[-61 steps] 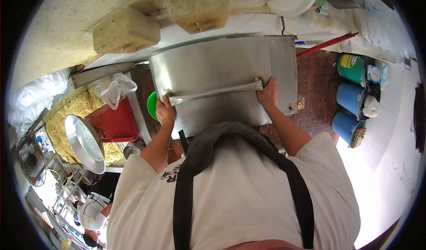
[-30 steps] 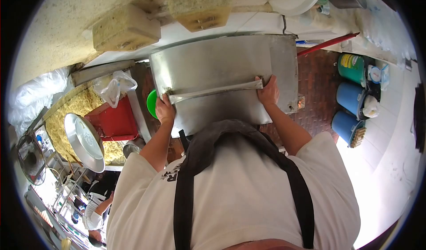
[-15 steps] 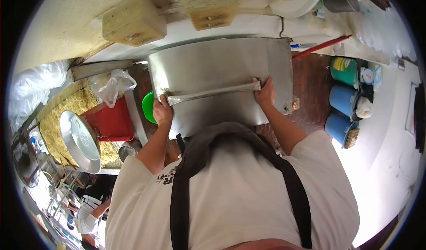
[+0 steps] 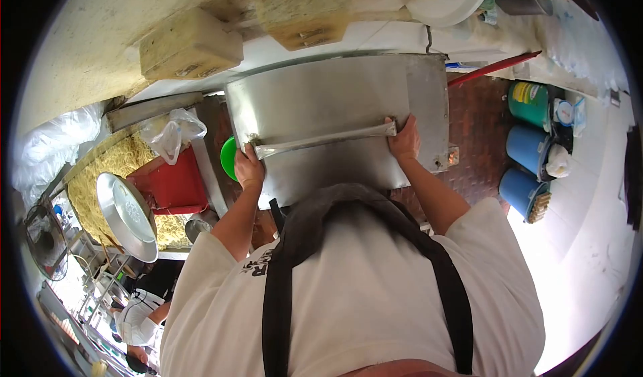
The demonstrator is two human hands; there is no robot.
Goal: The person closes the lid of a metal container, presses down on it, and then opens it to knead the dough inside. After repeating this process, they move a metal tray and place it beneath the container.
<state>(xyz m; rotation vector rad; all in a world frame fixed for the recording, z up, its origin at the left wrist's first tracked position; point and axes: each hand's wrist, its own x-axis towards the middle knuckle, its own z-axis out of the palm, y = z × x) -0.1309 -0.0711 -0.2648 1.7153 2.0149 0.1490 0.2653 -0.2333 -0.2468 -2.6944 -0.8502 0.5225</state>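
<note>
- The metal strip (image 4: 325, 141) is seen as long, shiny and slightly bent, laid across the metal counter (image 4: 321, 89).
- Its left end is touched by the left hand (image 4: 249, 168), at the counter's left edge; its right end is touched by the right hand (image 4: 405, 139), on the counter; how far the fingers are closed cannot be told.
- Against the last frame, the view is shifted slightly; both hands are kept at the strip's ends.

Co-worker (image 4: 139, 318) at far left in a slightly different pose than before
</note>
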